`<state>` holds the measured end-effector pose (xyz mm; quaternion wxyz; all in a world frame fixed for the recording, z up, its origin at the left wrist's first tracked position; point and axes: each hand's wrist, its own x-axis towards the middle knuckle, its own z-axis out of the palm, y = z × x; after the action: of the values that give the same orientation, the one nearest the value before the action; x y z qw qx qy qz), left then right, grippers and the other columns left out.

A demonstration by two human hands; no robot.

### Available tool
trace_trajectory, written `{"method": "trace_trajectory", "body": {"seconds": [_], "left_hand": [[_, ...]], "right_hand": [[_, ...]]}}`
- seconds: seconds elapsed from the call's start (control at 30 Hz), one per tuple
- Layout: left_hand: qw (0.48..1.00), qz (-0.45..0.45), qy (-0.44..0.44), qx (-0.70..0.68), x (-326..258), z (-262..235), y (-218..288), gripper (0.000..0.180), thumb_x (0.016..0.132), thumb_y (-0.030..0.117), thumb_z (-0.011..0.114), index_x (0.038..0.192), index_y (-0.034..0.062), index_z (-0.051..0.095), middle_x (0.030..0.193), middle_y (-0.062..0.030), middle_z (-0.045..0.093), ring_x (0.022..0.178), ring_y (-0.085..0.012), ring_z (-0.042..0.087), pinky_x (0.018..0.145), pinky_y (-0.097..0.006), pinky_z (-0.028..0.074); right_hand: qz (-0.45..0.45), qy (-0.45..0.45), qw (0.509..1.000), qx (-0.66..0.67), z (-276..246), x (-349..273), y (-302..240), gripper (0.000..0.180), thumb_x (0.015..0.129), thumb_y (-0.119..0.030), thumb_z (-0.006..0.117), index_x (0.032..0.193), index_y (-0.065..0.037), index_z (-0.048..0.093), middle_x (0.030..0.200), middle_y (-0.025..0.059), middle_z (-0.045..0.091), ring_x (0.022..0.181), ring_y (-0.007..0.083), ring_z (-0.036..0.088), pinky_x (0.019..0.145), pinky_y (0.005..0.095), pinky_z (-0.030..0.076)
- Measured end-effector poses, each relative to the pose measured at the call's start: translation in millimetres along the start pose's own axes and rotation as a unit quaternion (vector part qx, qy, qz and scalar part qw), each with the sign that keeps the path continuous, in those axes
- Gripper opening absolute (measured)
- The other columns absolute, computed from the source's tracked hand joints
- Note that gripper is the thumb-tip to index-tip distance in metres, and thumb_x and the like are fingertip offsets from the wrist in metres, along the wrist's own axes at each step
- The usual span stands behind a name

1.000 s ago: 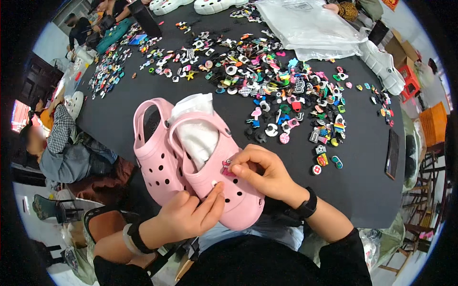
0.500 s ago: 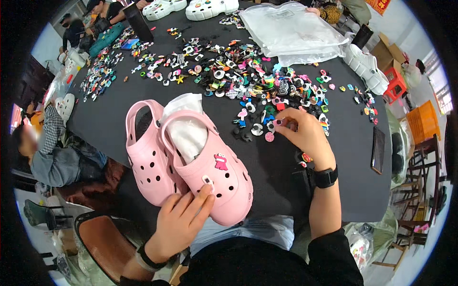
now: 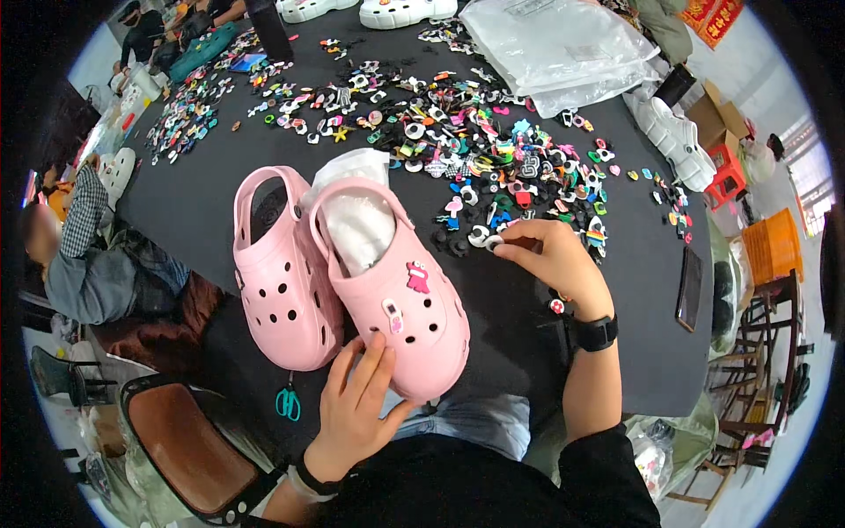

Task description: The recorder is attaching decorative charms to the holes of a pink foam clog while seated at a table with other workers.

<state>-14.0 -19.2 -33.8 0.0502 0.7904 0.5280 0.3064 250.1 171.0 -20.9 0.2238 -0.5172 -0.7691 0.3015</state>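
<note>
Two pink clogs stand side by side in front of me. My left hand lies with outstretched fingers against the toe and side of the right-hand clog. This clog carries a dark pink figure charm and a white and pink charm in its holes, and a white stuffing bag fills its opening. The left-hand clog shows mostly bare holes. My right hand pinches a small pale round shoe charm at the near edge of the big charm pile.
Clear plastic bags lie at the far side, with a white clog to their right. A phone rests near the right edge. Teal-handled scissors show below the left clog. A person sits at the left.
My left fingers have slid off the white and pink charm toward the clog's toe. My right hand has moved slightly left and down; a pink round charm near its fingertips no longer shows.
</note>
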Motion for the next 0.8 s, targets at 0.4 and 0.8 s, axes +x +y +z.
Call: {"method": "trace_trajectory", "body": {"seconds": [0.4, 0.8], "left_hand": [[0.998, 0.039, 0.055, 0.002, -3, 1, 1, 0.064, 0.066, 0.017, 0.083, 0.120, -0.0017, 0.056, 0.129, -0.0158, 0.054, 0.107, -0.0366, 0.058, 0.087, -0.044, 0.051], [0.994, -0.014, 0.105, -0.036, 5, -9, 1, 0.063, 0.071, 0.016, 0.081, 0.125, -0.0025, 0.054, 0.129, -0.0203, 0.051, 0.108, -0.0332, 0.056, 0.090, -0.039, 0.047]], "right_hand": [[-0.101, -0.090, 0.935, 0.329, 20, -21, -54, 0.013, 0.083, -0.007, 0.073, 0.095, -0.003, 0.073, 0.086, 0.0033, 0.070, 0.075, 0.0059, 0.062, 0.065, 0.0209, 0.048], [-0.457, 0.010, 0.886, 0.081, 54, -29, -79, 0.020, 0.067, -0.010, 0.070, 0.086, -0.005, 0.069, 0.086, 0.0049, 0.064, 0.076, 0.0222, 0.065, 0.063, 0.0330, 0.052]]}}
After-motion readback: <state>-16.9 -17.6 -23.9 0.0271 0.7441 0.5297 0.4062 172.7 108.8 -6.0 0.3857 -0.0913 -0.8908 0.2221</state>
